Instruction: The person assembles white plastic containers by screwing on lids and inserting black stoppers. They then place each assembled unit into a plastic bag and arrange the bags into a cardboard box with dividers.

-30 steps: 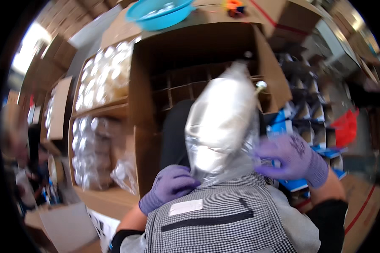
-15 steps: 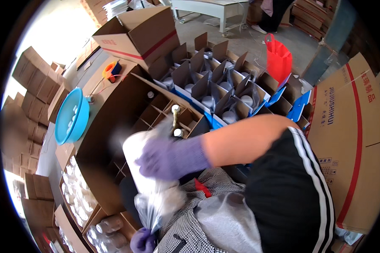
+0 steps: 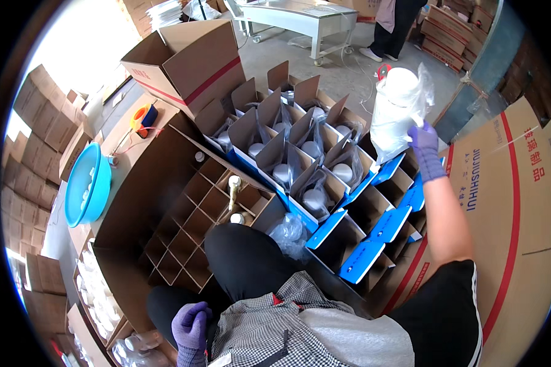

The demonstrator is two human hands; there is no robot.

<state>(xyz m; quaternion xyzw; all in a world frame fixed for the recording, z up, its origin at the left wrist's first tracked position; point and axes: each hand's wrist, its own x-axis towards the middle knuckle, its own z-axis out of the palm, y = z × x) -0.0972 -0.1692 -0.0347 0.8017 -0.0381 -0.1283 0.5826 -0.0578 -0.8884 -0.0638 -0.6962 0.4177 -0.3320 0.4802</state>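
The clearest printing stands on the large brown carton (image 3: 487,244) at the right: big red Chinese characters (image 3: 536,153) are at its far right part, and to the left of them is a line of dark blue Latin capitals (image 3: 476,177), with smaller dark characters beside it. Near the lower edge of the right side, a piece of brown cardboard (image 3: 398,290) carries small red characters, hard to read. On the far left, the open carton (image 3: 214,73) has red printing on its left side, too blurred for reading. The blue flaps (image 3: 362,260) bear small white marks, not legible.
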